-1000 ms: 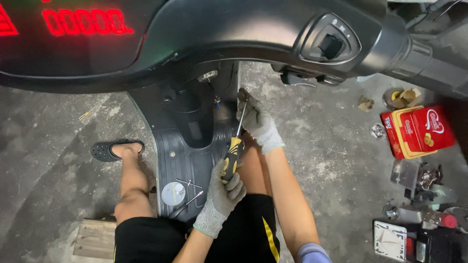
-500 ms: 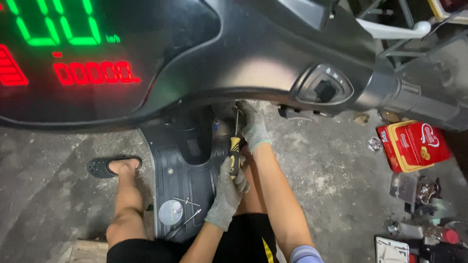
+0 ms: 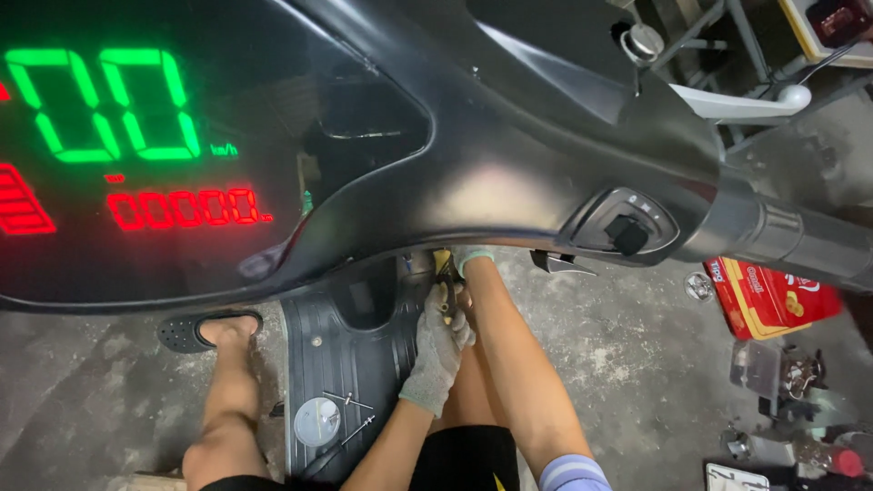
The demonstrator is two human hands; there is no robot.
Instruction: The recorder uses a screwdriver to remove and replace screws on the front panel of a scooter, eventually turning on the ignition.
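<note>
A person is sitting low on a concrete floor, looking down past the black handlebar cover of a scooter [image 3: 509, 155] toward its ribbed footboard [image 3: 350, 364]. A lit dashboard display [image 3: 136, 173], glowing with green and red digits, is filling the upper left of the view.

The left hand [image 3: 438, 350], in a grey knit glove, is clenching the yellow and black handle of a screwdriver [image 3: 446, 293], which is pointing up and away into the gap under the handlebar cover. The right hand [image 3: 473, 258], also gloved, is reaching up beside the tool, just where the cover's edge begins.

The screwdriver appears light and rigid, with a hard handle that a knit glove should grip without much slipping. The handle is the sensible place to take hold, as the thin metal shaft would offer little purchase.

Much is hidden. The tool's tip and whatever it is meeting are lying behind the cover. Most of the right hand is hidden too, so it cannot be told whether it is gripping anything or resting loose.

A bare foot in a dark sandal [image 3: 195, 329] is resting left of the footboard. A round grey cap [image 3: 317, 422] and loose screws are lying on the footboard. A red box [image 3: 773, 295] and scattered small parts are sitting on the floor to the right, too small to identify.
</note>
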